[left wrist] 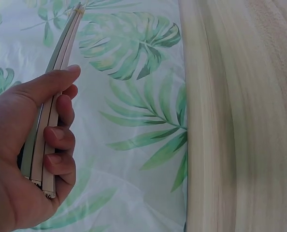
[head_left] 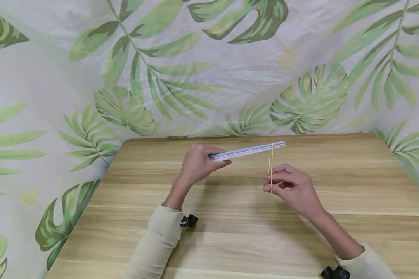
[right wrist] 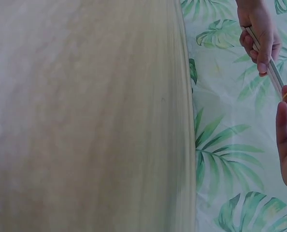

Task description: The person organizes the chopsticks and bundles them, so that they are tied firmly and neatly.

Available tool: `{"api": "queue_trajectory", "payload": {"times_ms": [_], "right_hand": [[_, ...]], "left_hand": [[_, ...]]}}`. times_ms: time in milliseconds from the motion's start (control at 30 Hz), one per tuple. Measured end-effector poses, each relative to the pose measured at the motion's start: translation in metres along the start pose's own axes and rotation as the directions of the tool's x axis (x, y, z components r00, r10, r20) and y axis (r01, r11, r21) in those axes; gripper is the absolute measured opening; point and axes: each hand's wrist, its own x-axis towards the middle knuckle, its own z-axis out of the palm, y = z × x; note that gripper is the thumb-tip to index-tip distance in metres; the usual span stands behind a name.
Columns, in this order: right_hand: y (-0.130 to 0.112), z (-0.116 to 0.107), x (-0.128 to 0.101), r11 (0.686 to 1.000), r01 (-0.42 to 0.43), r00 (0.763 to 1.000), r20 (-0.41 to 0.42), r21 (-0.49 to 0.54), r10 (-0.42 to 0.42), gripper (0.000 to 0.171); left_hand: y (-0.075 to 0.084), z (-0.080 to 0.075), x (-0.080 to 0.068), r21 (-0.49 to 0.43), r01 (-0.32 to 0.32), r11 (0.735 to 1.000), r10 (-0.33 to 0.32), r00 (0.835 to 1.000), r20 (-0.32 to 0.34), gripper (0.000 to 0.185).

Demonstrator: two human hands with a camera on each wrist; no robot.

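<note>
The left hand [head_left: 199, 164] is raised above the wooden table [head_left: 230, 232] near its far edge, thumb on top and fingers curled beneath one end of a bundle of pastel straws [head_left: 248, 151], which points right, nearly level. The right hand [head_left: 293, 188] pinches a yellow rubber band [head_left: 271, 166] looped over the bundle's free end, stretching it downward. No writing is legible.

One straw bundle [head_left: 247, 151], one rubber band [head_left: 270, 166], two hands.
</note>
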Motion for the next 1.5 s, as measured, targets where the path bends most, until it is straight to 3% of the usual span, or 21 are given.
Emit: {"api": "queue_trajectory", "payload": {"times_ms": [100, 200, 300, 367, 433, 533, 600, 667, 700, 800, 967, 1100, 1267, 1500], "right_hand": [[-0.001, 0.001, 0.001, 0.991, 0.107, 0.994, 0.000, -0.079, -0.108, 0.046], [-0.004, 0.000, 0.003, 0.960, 0.195, 0.980, 0.004, -0.200, -0.198, 0.055], [-0.007, 0.000, 0.003, 0.937, 0.202, 0.977, -0.011, -0.283, -0.214, 0.071], [-0.011, 0.002, 0.002, 0.944, 0.158, 0.984, -0.037, -0.289, -0.176, 0.081], [-0.016, 0.004, 0.001, 0.965, 0.066, 0.993, -0.076, -0.253, -0.087, 0.099], [-0.023, 0.006, 0.001, 0.990, -0.131, 0.987, -0.100, -0.061, 0.124, 0.115], [-0.026, 0.005, 0.002, 0.961, -0.261, 0.960, -0.083, 0.086, 0.268, 0.110], [-0.027, 0.001, 0.004, 0.913, -0.354, 0.927, -0.055, 0.205, 0.372, 0.096], [-0.026, -0.001, 0.005, 0.891, -0.384, 0.913, -0.042, 0.243, 0.405, 0.091], [-0.022, -0.009, 0.008, 0.865, -0.409, 0.899, -0.033, 0.290, 0.436, 0.080], [-0.018, -0.021, 0.012, 0.866, -0.381, 0.905, -0.060, 0.323, 0.421, 0.074], [-0.021, -0.027, 0.015, 0.874, -0.352, 0.915, -0.074, 0.335, 0.397, 0.065], [-0.021, -0.032, 0.016, 0.872, -0.350, 0.917, -0.062, 0.343, 0.393, 0.057], [-0.019, -0.033, 0.014, 0.871, -0.374, 0.913, -0.038, 0.317, 0.406, 0.050]], "left_hand": [[-0.001, 0.002, 0.000, -0.021, 0.022, 1.000, -0.021, 1.000, 0.017, 0.022], [-0.002, 0.003, 0.001, -0.052, 0.049, 0.997, -0.047, 0.998, 0.038, 0.024], [-0.001, 0.004, 0.001, -0.072, 0.073, 0.995, -0.070, 0.997, 0.042, 0.024], [0.000, 0.004, 0.001, -0.070, 0.074, 0.995, -0.073, 0.997, 0.029, 0.024], [0.001, 0.005, 0.001, -0.063, 0.065, 0.996, -0.065, 0.998, 0.003, 0.023], [0.003, 0.005, 0.002, -0.048, 0.029, 0.998, -0.031, 0.999, -0.043, 0.022], [0.004, 0.006, 0.002, -0.043, 0.001, 0.999, -0.004, 0.998, -0.069, 0.022], [0.005, 0.006, 0.003, -0.035, -0.032, 0.999, 0.029, 0.996, -0.088, 0.021], [0.005, 0.006, 0.003, -0.031, -0.049, 0.998, 0.046, 0.994, -0.094, 0.020], [0.002, 0.005, 0.003, -0.022, -0.115, 0.993, 0.112, 0.988, -0.102, 0.020], [-0.004, -0.001, 0.002, -0.040, -0.224, 0.974, 0.220, 0.972, -0.077, 0.020], [-0.006, -0.007, 0.001, -0.057, -0.272, 0.961, 0.269, 0.961, -0.058, 0.019], [-0.006, -0.008, 0.001, -0.013, -0.348, 0.937, 0.348, 0.937, -0.018, 0.019], [-0.006, -0.004, 0.002, 0.011, -0.391, 0.920, 0.391, 0.920, 0.032, 0.020]]}}
